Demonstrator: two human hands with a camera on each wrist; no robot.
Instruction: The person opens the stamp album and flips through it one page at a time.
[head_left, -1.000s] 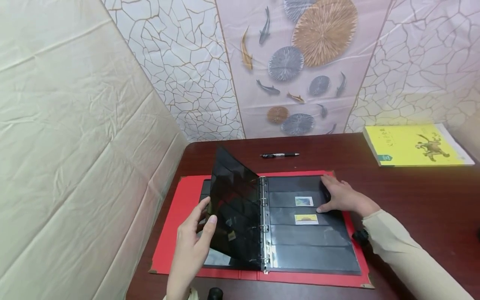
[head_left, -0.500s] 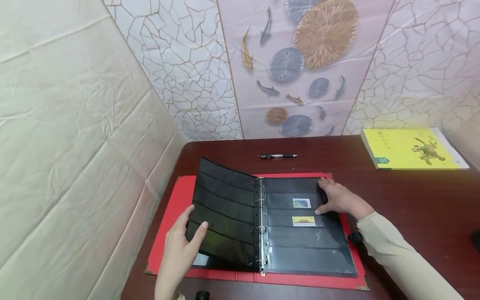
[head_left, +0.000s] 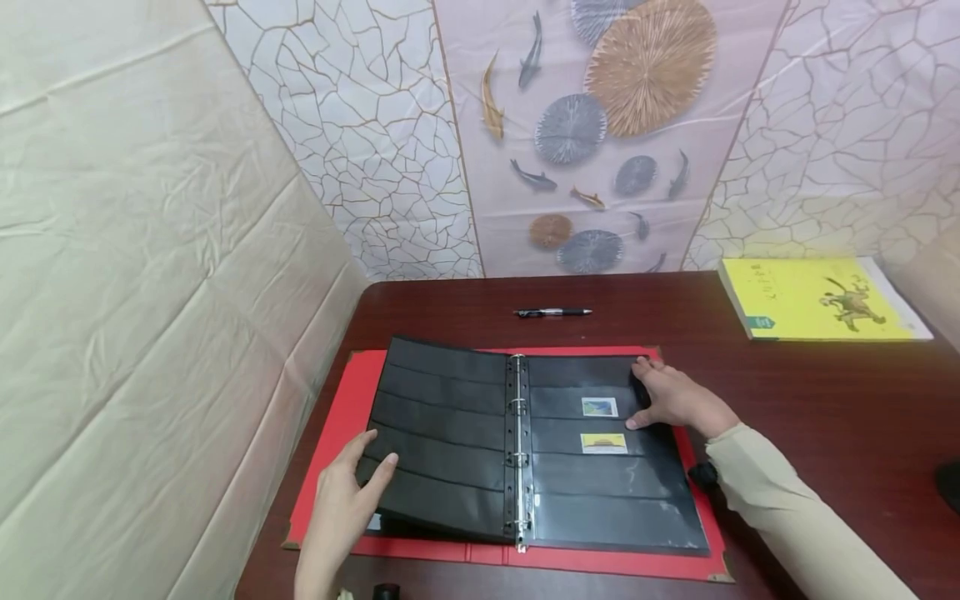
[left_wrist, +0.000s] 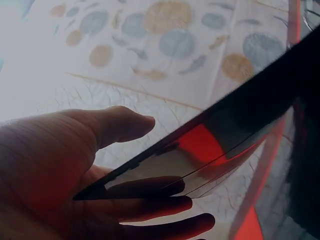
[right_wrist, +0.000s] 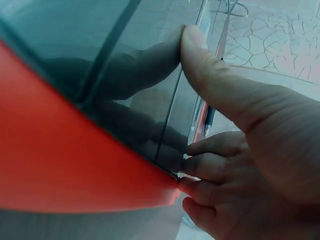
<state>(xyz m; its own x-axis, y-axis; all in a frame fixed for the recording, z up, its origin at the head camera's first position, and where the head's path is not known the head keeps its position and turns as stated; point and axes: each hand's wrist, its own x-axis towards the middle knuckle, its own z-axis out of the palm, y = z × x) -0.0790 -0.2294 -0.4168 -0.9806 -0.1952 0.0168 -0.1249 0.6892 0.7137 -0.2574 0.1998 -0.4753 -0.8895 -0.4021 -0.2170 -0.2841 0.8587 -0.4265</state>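
Observation:
A red stamp album (head_left: pixel 465 550) lies spread on the table, black pocket pages held by a metal ring spine (head_left: pixel 517 458). My left hand (head_left: pixel 337 496) is at the outer edge of the left page (head_left: pixel 442 442), which is slightly raised. In the left wrist view the fingers (left_wrist: pixel 165 206) extend beneath that page (left_wrist: pixel 210 145), while the thumb stands apart from it. My right hand (head_left: pixel 678 400) rests on the upper right edge of the right page (head_left: pixel 615 521), thumb touching its surface. Two stamps show there: a blue-green one (head_left: pixel 600 407) and a yellow one (head_left: pixel 603 443).
Behind the album lies a black and silver pen (head_left: pixel 553 312). A yellow book (head_left: pixel 825 300) sits at the back right of the dark wooden table (head_left: pixel 825 392). A pale cloth wall (head_left: pixel 187 333) borders the left side, and a patterned cloth hangs behind.
The left page has swung down to the left, from nearly upright to almost flat, and my left hand has moved left and down with it. My right hand stays on the right page.

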